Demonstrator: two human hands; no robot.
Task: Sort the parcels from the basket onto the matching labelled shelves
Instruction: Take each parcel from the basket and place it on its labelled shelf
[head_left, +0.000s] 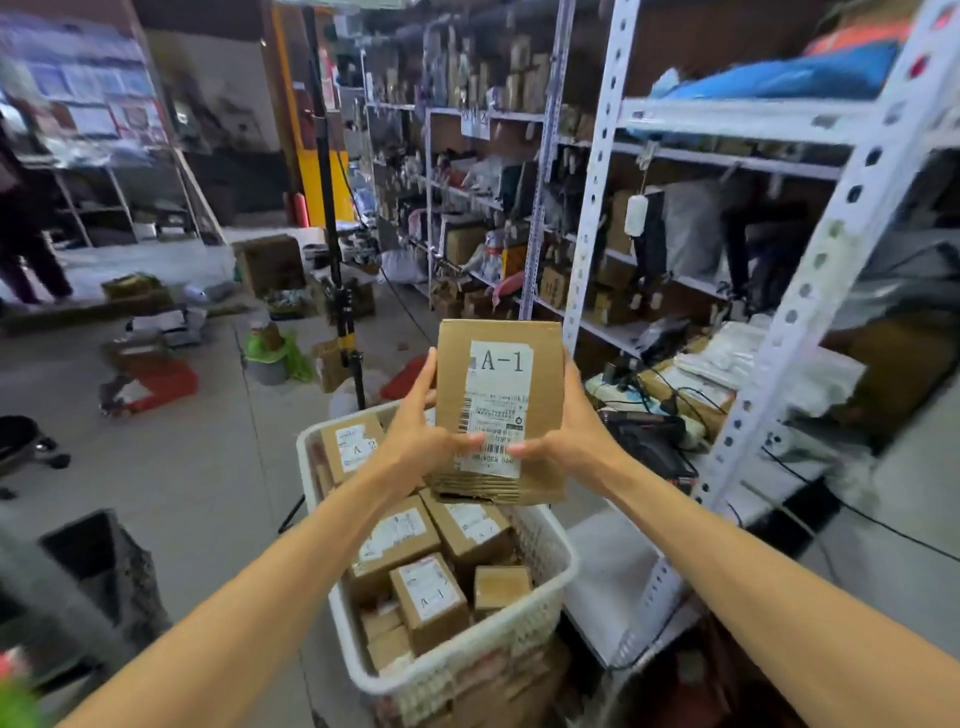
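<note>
held parcel: a brown cardboard parcel (498, 410) is held upright above the far end of the basket, and its white label, marked "a-1", is turned toward the camera.
left hand: the left hand (415, 431) is wrapped round the parcel's left edge, with the thumb pressed on the lower part of the label.
right hand: the right hand (571, 431) is wrapped round the right edge in the same way, its thumb laid on the label close to the left thumb.
basket: a white perforated basket (563, 564) is seen below the hands, filled with more brown boxes.
contents: a second parcel (353, 447), marked "a 2", is lying at the far left end, just beside the left wrist. a third parcel (431, 597), marked "a 1", is tilted toward the near end. the other labels are too blurred to be read.
shelves: white metal shelves (727, 122) are set on the right, loaded with bags and boxes; their labels cannot be read.
floor: boxes are scattered over the grey floor (208, 467) on the far left.
pole: a black pole (326, 208) is stood beyond the basket.
</note>
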